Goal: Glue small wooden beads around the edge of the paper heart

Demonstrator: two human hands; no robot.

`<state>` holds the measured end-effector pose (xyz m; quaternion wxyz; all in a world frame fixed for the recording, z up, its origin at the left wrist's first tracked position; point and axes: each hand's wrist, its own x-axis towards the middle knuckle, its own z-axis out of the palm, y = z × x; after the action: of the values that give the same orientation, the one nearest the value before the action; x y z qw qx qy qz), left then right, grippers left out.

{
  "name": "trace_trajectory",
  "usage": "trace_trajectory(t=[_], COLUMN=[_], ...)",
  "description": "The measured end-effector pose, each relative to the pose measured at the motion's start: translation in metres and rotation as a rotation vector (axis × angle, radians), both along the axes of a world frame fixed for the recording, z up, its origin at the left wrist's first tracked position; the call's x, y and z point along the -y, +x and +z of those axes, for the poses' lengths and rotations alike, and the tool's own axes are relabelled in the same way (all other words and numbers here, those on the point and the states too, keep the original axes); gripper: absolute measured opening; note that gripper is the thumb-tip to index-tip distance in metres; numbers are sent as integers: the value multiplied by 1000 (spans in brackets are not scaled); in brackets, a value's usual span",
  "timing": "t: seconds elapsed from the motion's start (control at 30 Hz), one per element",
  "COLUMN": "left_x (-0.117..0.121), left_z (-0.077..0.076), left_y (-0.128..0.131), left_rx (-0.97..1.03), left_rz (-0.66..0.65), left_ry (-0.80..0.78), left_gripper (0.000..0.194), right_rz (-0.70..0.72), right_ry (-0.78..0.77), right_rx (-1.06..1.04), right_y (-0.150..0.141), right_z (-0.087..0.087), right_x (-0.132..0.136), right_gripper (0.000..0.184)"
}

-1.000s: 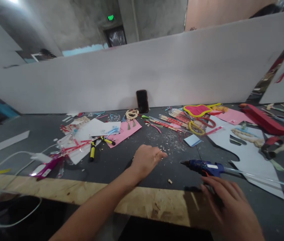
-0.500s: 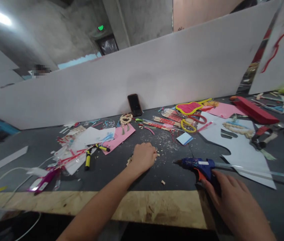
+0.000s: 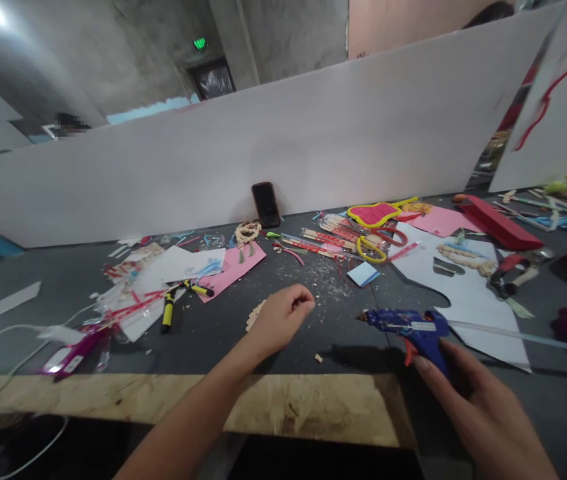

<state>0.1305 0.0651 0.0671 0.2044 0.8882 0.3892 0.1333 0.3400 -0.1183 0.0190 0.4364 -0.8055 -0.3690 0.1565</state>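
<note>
My right hand (image 3: 478, 400) grips a blue glue gun (image 3: 408, 328) by its handle, thumb near the orange trigger. The gun's nozzle points left, and a clear glue stick (image 3: 523, 338) runs out of its back. It hangs a little above the table, casting a shadow. My left hand (image 3: 281, 320) is closed, thumb and fingertips brought together; whatever they may pinch is too small to make out. Partly hidden behind that hand lies a piece made of small pale wooden bits (image 3: 255, 315). One loose wooden bit (image 3: 318, 358) rests nearer the table's front edge.
A phone (image 3: 266, 203) leans upright against the white partition (image 3: 188, 180). Yellow-handled pliers (image 3: 168, 312), a pink sheet (image 3: 233, 270) and a purple tool (image 3: 76, 352) lie left. White cut card (image 3: 483, 333), packaged sticks (image 3: 331, 243) and a red tray-like piece (image 3: 503, 223) are right.
The glue gun has risen off the table in my right hand. My left hand has lifted slightly from the wooden bits, its fingers now drawn into a pinch. The view has shifted a little.
</note>
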Motion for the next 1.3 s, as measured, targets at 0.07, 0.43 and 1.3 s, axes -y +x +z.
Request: trace_trajectory(t=[0.07,0.43,1.3], left_x=[12,58,62], left_z=[-2,-29,-37], left_y=[-9,-17,-26], left_rx=[227,1048,1101], left_rz=[61,296,336], left_ry=[-171,-1030,-1072], left_gripper=[18,30,36], right_rz=[-19,296,304], right_ry=[33,62,3], right_rx=[-288,-269,-80], right_y=[-10,-62,-68], right_z=[2,-7,-13], right_x=[5,4,8], right_gripper=[53,41,42])
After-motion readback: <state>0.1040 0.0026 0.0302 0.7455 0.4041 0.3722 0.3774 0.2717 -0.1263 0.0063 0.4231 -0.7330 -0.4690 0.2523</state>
